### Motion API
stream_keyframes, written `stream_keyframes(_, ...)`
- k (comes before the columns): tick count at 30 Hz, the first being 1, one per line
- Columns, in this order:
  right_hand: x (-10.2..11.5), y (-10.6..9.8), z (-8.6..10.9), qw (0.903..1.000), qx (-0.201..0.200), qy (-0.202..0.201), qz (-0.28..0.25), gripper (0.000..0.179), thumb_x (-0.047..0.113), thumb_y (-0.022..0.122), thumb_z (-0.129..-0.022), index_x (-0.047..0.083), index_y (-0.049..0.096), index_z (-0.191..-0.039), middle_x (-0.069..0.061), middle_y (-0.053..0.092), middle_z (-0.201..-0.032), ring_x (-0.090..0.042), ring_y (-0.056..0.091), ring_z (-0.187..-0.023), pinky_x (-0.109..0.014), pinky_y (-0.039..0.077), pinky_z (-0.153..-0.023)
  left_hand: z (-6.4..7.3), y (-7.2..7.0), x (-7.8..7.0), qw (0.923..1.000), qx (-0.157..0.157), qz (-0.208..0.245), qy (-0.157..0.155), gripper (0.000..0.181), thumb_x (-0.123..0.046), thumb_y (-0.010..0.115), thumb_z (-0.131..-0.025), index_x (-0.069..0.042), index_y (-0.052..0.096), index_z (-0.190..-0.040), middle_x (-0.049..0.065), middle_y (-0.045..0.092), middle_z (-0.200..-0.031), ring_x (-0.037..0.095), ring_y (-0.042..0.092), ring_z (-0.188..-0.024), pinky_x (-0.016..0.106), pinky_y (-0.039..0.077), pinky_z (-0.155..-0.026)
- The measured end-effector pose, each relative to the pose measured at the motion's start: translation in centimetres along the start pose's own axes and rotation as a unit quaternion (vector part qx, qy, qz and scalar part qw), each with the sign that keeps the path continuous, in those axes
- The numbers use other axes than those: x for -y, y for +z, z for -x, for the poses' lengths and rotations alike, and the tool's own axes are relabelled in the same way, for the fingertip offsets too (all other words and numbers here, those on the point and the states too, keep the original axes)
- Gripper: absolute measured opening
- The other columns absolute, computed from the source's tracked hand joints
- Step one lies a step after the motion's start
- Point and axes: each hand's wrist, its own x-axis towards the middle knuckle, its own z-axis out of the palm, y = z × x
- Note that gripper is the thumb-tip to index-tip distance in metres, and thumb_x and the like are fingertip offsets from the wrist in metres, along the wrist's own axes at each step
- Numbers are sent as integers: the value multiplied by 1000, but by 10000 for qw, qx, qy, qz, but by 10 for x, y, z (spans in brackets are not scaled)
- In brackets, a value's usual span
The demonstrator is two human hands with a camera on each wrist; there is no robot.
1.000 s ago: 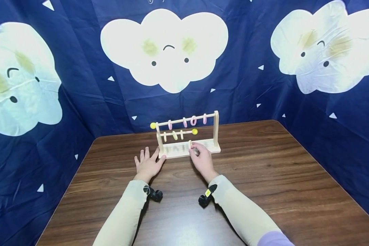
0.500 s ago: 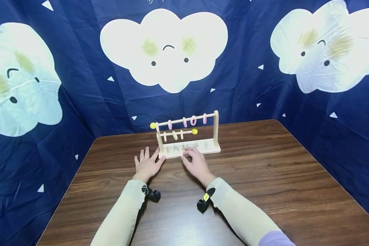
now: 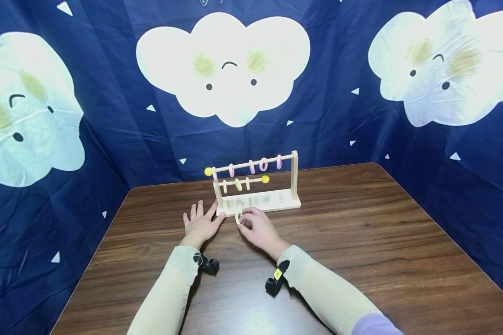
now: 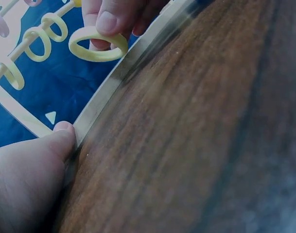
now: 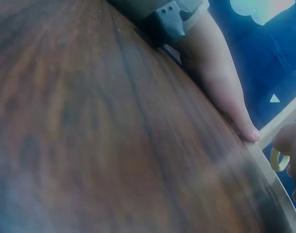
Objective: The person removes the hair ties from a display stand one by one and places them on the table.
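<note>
My right hand (image 3: 260, 229) pinches a pale yellow ring (image 4: 95, 56) between thumb and fingers, just by the front edge of a wooden stand's base (image 3: 272, 201). In the right wrist view, part of that ring (image 5: 274, 162) shows beside the blurred fingers. My left hand (image 3: 200, 228) lies on the table with fingers spread, its thumb touching the base's left front corner. The stand's lower rod (image 3: 257, 179) carries three pale yellow rings and ends in a yellow ball (image 3: 266, 179). Several pink rings hang on the upper rod (image 3: 243, 165).
The brown wooden table (image 3: 360, 242) extends on both sides and in front of the stand. A tall right post (image 3: 294, 176) and a shorter left post (image 3: 218, 193) hold the rods. Behind the table hangs a dark blue curtain (image 3: 335, 116) with white clouds.
My right hand has moved left and toward me with the ring, from above the base to its front edge. My left hand and the rings on the rods have stayed in place.
</note>
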Motion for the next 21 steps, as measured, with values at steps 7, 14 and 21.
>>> stream_keyframes(7, 8, 5, 2, 9991, 296, -143, 281, 9, 26, 72, -91, 17, 73, -90, -4, 64, -126, -26, 58, -120, -39, 45, -105, -1, 1, 1, 10000, 6, 3, 23, 72, -68, 29, -101, -31, 22, -162, 26, 3, -166, 48, -3, -152, 71, -8, -114)
stream_keyframes(14, 16, 6, 3, 9973, 548, -203, 447, 9, 27, 72, -92, 18, 73, -91, -5, 63, -127, -26, 57, -123, -40, 44, -106, 2, -1, -1, 10000, 48, -20, -22, 71, -66, 28, -102, -30, 21, -162, 26, 2, -167, 48, -4, -152, 71, -8, -114)
stream_keyframes(21, 16, 6, 3, 9956, 717, -176, 571, 5, 24, 72, -91, 20, 74, -91, -6, 62, -130, -27, 54, -127, -40, 42, -109, 2, -2, -2, 10000, 28, 22, -25, 70, -65, 30, -102, -31, 21, -162, 26, 2, -167, 48, -3, -152, 71, -8, -114)
